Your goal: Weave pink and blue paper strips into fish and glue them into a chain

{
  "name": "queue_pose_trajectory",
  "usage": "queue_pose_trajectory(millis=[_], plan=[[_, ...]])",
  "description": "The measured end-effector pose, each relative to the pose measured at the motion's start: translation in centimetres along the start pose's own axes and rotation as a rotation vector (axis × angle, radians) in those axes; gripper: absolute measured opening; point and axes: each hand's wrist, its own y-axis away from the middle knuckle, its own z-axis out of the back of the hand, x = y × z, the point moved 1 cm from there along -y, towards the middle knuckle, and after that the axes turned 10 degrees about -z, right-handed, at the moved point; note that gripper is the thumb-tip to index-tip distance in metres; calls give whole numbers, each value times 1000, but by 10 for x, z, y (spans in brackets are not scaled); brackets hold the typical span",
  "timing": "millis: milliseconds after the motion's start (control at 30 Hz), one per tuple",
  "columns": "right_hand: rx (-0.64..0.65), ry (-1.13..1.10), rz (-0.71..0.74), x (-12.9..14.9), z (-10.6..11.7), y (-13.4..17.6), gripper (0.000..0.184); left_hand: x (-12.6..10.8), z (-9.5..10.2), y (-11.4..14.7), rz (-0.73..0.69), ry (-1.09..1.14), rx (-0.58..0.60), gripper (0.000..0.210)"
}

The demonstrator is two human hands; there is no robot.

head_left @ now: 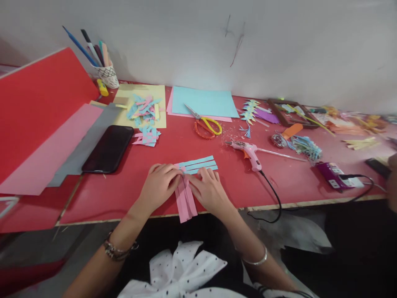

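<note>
Pink paper strips (185, 205) hang toward me over the table's front edge, and light-blue paper strips (203, 163) reach to the right. They cross in a small weave between my hands. My left hand (159, 184) pinches the left side of the crossing with thumb and forefinger. From the right, my right hand (210, 189) has its fingers closed at the same crossing, on the pink strips. My fingertips partly hide the weave. A finished-looking woven pink and blue piece (147, 136) lies farther back, to the left.
Yellow-and-red scissors (207, 124) lie behind my hands, near blue paper sheets (204, 101). A pink glue gun (248, 153) with its cord rests to the right. On the left are a phone (108, 149), a pen cup (108, 75) and paper scraps (144, 108).
</note>
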Motion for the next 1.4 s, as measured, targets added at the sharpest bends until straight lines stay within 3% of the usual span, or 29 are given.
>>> queue_pose_trajectory(millis=[133,600,767,1000,1200,1267,1400], plan=[[-16,-19,-90,-3,-5,3,29,0,1,0,-1,-1,-20,21],[-220,4,-305,-56,-2,17,26,2,-2,1,-6,21,-30,21],[-298,-72,-353,-60,-3,20,23,5,-1,-1,78,-31,-48,23],[-332,-140,-337,-60,-6,22,19,1,6,-17,185,-58,185,23],[-326,-190,-357,-61,-6,22,18,7,11,-26,299,29,259,21],[-325,-201,-356,-61,-6,22,19,8,13,-26,309,50,284,14],[-330,-215,-353,-61,-5,23,19,7,17,-25,315,106,297,21]])
